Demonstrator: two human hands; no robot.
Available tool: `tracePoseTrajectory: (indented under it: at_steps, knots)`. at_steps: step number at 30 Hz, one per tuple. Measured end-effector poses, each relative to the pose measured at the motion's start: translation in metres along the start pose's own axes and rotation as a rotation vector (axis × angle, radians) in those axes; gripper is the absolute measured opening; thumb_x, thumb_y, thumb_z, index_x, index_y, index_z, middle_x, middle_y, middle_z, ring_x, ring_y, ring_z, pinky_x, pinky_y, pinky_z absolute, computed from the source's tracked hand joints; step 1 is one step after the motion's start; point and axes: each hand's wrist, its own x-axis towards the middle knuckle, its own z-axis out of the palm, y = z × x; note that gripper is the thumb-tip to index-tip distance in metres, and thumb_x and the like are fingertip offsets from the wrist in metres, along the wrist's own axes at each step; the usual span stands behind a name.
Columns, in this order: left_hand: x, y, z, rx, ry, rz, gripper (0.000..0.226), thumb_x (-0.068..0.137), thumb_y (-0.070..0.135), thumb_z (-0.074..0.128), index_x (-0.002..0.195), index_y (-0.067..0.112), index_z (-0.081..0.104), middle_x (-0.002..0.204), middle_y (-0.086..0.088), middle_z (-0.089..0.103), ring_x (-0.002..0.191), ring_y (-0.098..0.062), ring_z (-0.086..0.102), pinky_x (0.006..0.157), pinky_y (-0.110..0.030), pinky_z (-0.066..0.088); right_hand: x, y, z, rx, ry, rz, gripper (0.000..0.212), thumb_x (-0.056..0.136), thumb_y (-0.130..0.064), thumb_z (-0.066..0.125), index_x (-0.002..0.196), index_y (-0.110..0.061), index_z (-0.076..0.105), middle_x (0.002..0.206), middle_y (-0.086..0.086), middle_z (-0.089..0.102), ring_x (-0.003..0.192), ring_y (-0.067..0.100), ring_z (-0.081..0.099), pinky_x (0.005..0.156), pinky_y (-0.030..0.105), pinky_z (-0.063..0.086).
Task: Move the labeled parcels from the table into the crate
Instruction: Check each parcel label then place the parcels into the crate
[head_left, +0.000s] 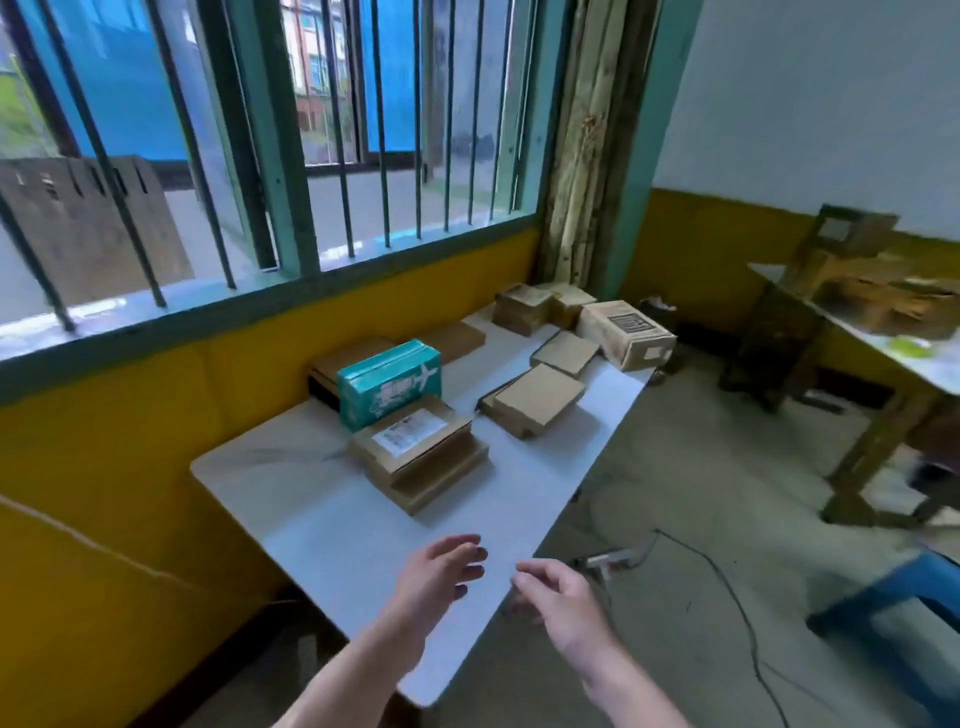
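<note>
Labeled parcel (410, 439), topmost of a small cardboard stack (441, 480) on the surface (322, 519) ahead of left hand (441, 571) and right hand (558, 597), both empty with fingers loosely spread: probably light, rigid, smooth-sided, best gripped by opposite long edges.

Open tabletop (322, 514) stretched from the near edge to the labeled stack (415, 452) at twelve o'clock. The teal box (389, 382) blocked behind it at eleven; a lane ran toward one o'clock, left of the brown box (535, 400).
</note>
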Motion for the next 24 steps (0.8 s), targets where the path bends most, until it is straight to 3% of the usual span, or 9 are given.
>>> tracePoseTrajectory:
  at_steps: [4,7,10,15,17,21,24]
  knots:
    - [0.025,0.014,0.058,0.018,0.002,0.0,0.016,0.098,0.017,0.057,0.109,0.013,0.068,0.103,-0.005,0.074,0.093,-0.018,0.068,0.079,-0.025,0.05,0.041,0.003,-0.056,0.017,0.003,0.008,0.012,0.091,-0.017,0.062,0.101,-0.017,0.07,0.095,0.001,0.074,0.09,0.017,0.068,0.076,0.022,0.05]
    - [0.045,0.023,0.079,0.025,0.055,-0.037,0.015,0.098,0.018,0.057,0.107,0.015,0.069,0.099,-0.002,0.075,0.089,-0.016,0.069,0.077,-0.025,0.049,0.074,0.002,-0.077,0.028,-0.041,0.024,0.008,0.09,-0.022,0.064,0.096,-0.023,0.069,0.094,-0.006,0.073,0.093,0.014,0.068,0.087,0.027,0.052]
    - [0.076,0.034,0.09,0.023,0.108,-0.046,0.015,0.099,0.019,0.056,0.107,0.016,0.068,0.1,-0.002,0.075,0.093,-0.016,0.068,0.078,-0.025,0.049,0.109,0.001,-0.087,0.069,-0.086,0.042,0.009,0.089,-0.024,0.065,0.097,-0.023,0.069,0.093,-0.008,0.073,0.09,0.008,0.068,0.076,0.018,0.052]
    - [0.14,0.048,0.109,-0.017,0.152,-0.048,0.016,0.099,0.02,0.056,0.107,0.016,0.069,0.1,-0.001,0.075,0.096,-0.018,0.069,0.081,-0.027,0.05,0.178,-0.005,-0.101,0.054,-0.14,0.076,0.009,0.092,-0.02,0.063,0.099,-0.021,0.068,0.094,0.0,0.073,0.088,0.015,0.069,0.082,0.026,0.054]
    - [0.171,0.055,0.119,-0.042,0.158,-0.059,0.016,0.098,0.02,0.057,0.107,0.016,0.069,0.101,-0.001,0.075,0.097,-0.018,0.069,0.083,-0.029,0.05,0.211,-0.012,-0.106,0.023,-0.168,0.084,0.008,0.093,-0.018,0.062,0.099,-0.021,0.066,0.094,0.0,0.072,0.086,0.014,0.068,0.077,0.024,0.052]
    - [0.244,0.076,0.143,-0.09,0.119,-0.038,0.017,0.099,0.022,0.056,0.109,0.017,0.069,0.105,-0.002,0.074,0.101,-0.018,0.067,0.093,-0.033,0.049,0.283,-0.034,-0.129,-0.056,-0.175,0.106,0.011,0.094,-0.02,0.059,0.103,-0.022,0.065,0.097,0.0,0.072,0.088,0.013,0.068,0.066,0.018,0.048]
    - [0.299,0.093,0.17,-0.114,0.051,-0.03,0.017,0.098,0.016,0.055,0.109,0.014,0.068,0.105,-0.004,0.074,0.096,-0.018,0.067,0.087,-0.031,0.05,0.333,-0.051,-0.156,-0.096,-0.135,0.12,0.014,0.094,-0.02,0.057,0.107,-0.02,0.065,0.1,0.002,0.071,0.091,0.014,0.067,0.066,0.017,0.048]
